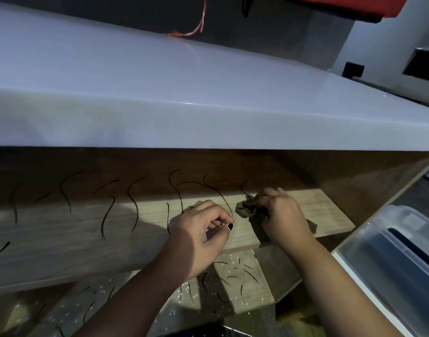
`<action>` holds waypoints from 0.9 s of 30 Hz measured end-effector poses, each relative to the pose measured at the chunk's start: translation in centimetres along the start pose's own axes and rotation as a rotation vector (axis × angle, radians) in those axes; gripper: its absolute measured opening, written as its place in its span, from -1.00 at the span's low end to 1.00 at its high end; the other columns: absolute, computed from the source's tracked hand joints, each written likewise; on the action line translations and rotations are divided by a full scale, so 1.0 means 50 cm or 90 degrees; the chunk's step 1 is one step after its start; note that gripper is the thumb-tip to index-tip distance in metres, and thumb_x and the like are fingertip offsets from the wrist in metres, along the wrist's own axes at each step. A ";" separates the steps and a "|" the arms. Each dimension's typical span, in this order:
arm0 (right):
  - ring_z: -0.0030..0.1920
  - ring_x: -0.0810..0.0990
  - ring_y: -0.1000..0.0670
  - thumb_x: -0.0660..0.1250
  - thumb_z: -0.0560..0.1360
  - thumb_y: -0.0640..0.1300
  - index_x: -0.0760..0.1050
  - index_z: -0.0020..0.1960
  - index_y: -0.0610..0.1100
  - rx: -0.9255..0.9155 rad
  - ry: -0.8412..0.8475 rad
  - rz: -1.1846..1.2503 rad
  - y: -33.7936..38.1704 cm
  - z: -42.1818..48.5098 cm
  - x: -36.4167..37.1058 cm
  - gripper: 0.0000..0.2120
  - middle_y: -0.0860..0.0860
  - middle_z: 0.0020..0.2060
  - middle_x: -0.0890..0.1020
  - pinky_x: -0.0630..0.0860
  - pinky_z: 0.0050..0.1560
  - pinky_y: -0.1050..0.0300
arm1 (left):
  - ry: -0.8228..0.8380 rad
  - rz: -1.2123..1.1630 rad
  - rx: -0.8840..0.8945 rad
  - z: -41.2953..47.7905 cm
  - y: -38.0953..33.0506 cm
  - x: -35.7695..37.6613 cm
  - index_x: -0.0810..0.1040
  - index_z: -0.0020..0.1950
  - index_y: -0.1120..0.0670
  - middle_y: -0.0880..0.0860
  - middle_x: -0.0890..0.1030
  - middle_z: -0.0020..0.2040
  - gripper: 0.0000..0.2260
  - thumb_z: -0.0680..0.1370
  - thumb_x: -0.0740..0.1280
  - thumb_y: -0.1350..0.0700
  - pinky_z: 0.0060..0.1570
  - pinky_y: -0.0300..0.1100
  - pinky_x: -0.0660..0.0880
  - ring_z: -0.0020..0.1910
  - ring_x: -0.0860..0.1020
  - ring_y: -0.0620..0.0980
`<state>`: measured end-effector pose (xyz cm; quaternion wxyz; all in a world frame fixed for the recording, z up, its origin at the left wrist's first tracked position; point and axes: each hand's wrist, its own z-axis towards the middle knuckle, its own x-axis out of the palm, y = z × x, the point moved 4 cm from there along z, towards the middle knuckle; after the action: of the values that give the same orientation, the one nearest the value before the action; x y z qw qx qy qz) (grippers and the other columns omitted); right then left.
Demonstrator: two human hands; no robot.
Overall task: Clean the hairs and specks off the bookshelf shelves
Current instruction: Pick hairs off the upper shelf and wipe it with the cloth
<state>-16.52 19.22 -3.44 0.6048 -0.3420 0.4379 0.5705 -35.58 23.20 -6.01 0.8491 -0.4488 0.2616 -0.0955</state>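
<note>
On the shelf (330, 215), right hand (283, 215) fingers clamp a dark wad (245, 209) at its 9 o'clock; left hand (198, 232) fingers pinch a hair (224, 199) at 1 o'clock.

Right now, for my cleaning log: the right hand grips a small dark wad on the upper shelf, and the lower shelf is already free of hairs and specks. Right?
Not quite: the head view shows the lower shelf strewn with hairs and white specks. The rest holds: the right hand grips the small dark wad on the upper shelf.
</note>
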 end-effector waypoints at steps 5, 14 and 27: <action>-0.03 0.60 -0.03 0.33 0.47 -0.18 0.60 0.15 0.10 0.039 0.035 -0.033 -0.031 0.073 0.051 -0.69 0.06 -0.02 0.66 0.55 -0.03 0.08 | 0.019 0.026 0.021 -0.010 -0.003 -0.002 0.63 -0.10 -0.02 -0.13 0.57 -0.12 -0.90 0.47 0.32 0.07 -0.08 -0.16 0.52 -0.07 0.57 -0.04; 0.12 0.58 -0.13 0.26 0.55 -0.16 0.54 0.22 -0.06 0.118 0.103 -0.044 -0.082 0.185 0.111 -0.74 -0.07 0.11 0.61 0.50 0.10 0.06 | 0.035 0.061 0.021 -0.010 -0.005 -0.001 0.62 -0.09 -0.05 -0.15 0.57 -0.13 -0.86 0.46 0.28 0.00 -0.05 -0.05 0.53 -0.06 0.57 -0.06; -0.11 0.54 -0.08 0.45 0.21 -0.42 0.69 0.01 0.00 0.006 -0.014 0.037 -0.005 -0.002 0.015 -0.53 0.03 -0.12 0.68 0.51 -0.20 0.10 | 0.040 0.022 -0.025 -0.008 0.006 -0.001 0.64 -0.10 -0.07 -0.19 0.57 -0.10 -0.90 0.46 0.35 0.09 -0.09 -0.30 0.48 -0.04 0.56 -0.10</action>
<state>-16.33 19.41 -4.18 0.5943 -0.3200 0.4437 0.5895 -35.85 23.08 -6.41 0.8331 -0.4577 0.2972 -0.0898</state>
